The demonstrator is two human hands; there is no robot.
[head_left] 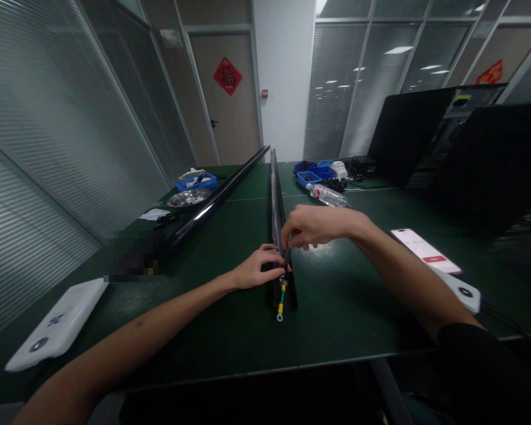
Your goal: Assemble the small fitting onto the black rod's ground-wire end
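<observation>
A long black channel-shaped rail runs away from me along the table. My left hand is closed over the rail near its front end, thumb beside the foot of a slim metal hand tool. My right hand pinches the top of this tool, which stands nearly upright over the rail; its exact kind I cannot make out. Just below its tip lies a short green-and-yellow wire with yellow-sleeved ring terminals. One ring is near the tip, the other points toward me.
A second black rail lies to the left. Nearby are a metal bowl and a blue bin. On the right are blue bins, a plastic bottle, a phone, a white device and dark computer equipment.
</observation>
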